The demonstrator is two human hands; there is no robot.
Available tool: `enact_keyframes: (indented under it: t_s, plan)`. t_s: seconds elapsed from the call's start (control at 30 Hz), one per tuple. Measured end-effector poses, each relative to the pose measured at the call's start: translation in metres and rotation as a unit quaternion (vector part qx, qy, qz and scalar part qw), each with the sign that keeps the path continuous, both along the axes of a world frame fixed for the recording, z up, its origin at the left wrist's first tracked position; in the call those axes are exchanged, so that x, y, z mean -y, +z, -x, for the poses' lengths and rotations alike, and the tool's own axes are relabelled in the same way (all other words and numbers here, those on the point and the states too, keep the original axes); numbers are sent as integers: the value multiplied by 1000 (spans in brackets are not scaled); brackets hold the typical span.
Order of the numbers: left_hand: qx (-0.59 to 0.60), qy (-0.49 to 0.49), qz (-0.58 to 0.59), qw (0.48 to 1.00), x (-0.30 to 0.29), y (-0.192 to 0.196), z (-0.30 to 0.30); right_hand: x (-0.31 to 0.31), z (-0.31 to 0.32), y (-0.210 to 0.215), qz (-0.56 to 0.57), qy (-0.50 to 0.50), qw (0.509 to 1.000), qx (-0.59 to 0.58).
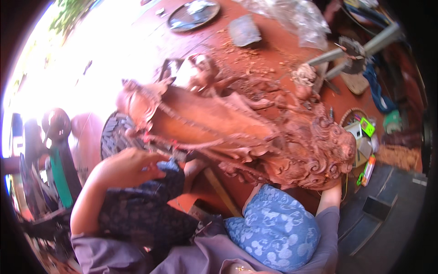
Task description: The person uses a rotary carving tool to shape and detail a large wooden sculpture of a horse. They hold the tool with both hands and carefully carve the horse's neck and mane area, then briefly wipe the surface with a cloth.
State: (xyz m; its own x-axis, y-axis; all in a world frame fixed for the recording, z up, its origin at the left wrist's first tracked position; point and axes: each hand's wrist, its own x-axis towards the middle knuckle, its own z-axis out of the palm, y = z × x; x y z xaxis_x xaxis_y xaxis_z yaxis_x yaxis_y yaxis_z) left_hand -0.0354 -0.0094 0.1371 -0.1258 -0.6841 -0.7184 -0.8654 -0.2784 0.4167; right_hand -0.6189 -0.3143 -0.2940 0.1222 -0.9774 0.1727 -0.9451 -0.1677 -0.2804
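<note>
A large reddish-brown wood carving (214, 116) lies across in front of me, with a smooth hollow middle and dense curled relief at its right end. My left hand (130, 166) is at its near left edge, fingers bent together around something small I cannot make out. Beside those fingertips shows a small blue piece (169, 164), its kind unclear. At the carving's right end, my right hand (332, 195) reaches beneath the curls; its fingers are hidden behind the wood. A blue patterned cloth (278, 228) covers my knee below the carving.
Behind the carving, wood shavings (246, 57) litter the red floor, near a grey sheet piece (244, 31), a round tray (194, 16) and clear plastic (292, 18). A basket (353, 116) with small items stands right. A dark basket of tools (116, 134) sits left.
</note>
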Motion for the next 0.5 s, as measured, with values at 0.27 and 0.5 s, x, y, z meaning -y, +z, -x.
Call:
enact_keyframes:
  t_s: [0.27,0.5]
  plan:
    - [-27,226,293,928,-63,1,-57,18,126,109,-198,-52,757,620]
    - [103,275,180,939,-106,-122,-129,-72,-5,297,-59,7,951,302]
